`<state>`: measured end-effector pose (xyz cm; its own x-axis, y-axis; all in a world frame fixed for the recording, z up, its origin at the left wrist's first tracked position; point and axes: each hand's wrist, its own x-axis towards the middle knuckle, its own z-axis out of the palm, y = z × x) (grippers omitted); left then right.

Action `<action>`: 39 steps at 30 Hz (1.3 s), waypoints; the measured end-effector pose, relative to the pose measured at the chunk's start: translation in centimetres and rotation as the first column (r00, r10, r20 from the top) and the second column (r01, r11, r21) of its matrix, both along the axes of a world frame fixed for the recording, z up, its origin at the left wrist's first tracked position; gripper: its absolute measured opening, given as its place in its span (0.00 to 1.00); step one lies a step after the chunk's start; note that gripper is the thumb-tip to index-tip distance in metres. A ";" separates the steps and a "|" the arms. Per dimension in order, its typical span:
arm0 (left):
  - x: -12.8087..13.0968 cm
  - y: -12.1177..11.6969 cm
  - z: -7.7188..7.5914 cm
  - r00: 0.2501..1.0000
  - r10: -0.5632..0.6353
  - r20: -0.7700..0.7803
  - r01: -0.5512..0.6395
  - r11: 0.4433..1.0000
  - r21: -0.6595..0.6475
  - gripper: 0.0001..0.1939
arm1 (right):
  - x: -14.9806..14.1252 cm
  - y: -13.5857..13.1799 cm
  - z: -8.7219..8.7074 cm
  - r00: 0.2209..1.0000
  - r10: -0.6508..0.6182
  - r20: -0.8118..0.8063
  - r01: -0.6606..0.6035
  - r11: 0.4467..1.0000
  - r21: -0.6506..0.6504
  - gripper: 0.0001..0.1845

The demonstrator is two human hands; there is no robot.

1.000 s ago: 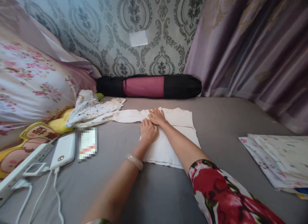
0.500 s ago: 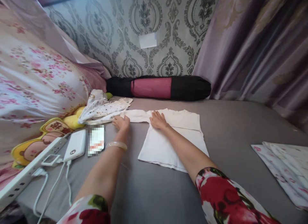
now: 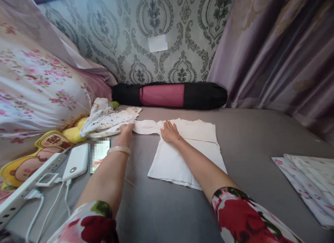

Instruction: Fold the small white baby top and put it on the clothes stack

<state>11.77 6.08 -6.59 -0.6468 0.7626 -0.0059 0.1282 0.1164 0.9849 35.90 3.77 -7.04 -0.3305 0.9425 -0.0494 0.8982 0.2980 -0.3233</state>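
1. A white shirt (image 3: 168,161) lies flat on a gray sheet (image 3: 250,142), one sleeve (image 3: 147,127) stretched leftward.
2. The right hand (image 3: 170,132) lies palm down near that sleeve's shoulder, fingers extended, gripping nothing.
3. The left hand (image 3: 126,128) is at the sleeve's far end; whether its fingers are closed on the cloth I cannot tell.
4. Just beyond the left hand is a crumpled spotted cloth (image 3: 109,119).
5. Nearer on the left are a white power bank (image 3: 76,161) and a power strip (image 3: 33,177), beside a yellow cushion (image 3: 43,157).
6. Folded patterned cloths (image 3: 310,187) are stacked at right.
7. A black-and-pink roll (image 3: 161,95) lies along the damask-patterned wall (image 3: 117,34), which bears a white paper (image 3: 158,43).
8. Mauve curtains (image 3: 268,62) hang at right; floral fabric (image 3: 47,86) bulges at left.
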 end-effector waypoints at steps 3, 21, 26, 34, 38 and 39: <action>0.1 0.6 2.1 0.990 0.091 0.109 -0.082 0.993 -0.080 0.10 | 0.0 0.2 0.6 1.000 0.017 0.026 -0.015 0.998 -0.068 0.36; 11.1 0.3 8.5 0.928 -0.267 0.261 0.179 0.931 0.317 0.09 | -0.4 1.6 2.1 0.999 -0.014 0.034 0.022 0.969 -0.244 0.55; 13.3 -0.8 8.4 0.981 -0.189 0.054 0.169 0.952 0.255 0.08 | 2.4 2.2 3.2 0.959 0.003 -0.285 -0.026 0.997 -0.079 0.39; 19.2 -1.1 6.9 0.975 -0.176 -0.133 0.209 0.931 0.299 0.07 | 9.5 -0.9 2.1 0.174 -0.624 -0.762 0.071 0.780 -0.622 0.22; 23.1 -2.2 5.6 0.951 -0.237 -0.199 0.279 0.934 0.222 0.04 | 11.7 -2.0 1.5 -0.100 -0.731 -0.675 -0.066 0.682 -0.729 0.26; 23.8 -2.6 5.2 0.943 -0.259 -0.209 0.301 0.932 0.203 0.04 | 12.0 -2.1 1.4 -0.140 -0.736 -0.663 -0.099 0.676 -0.730 0.28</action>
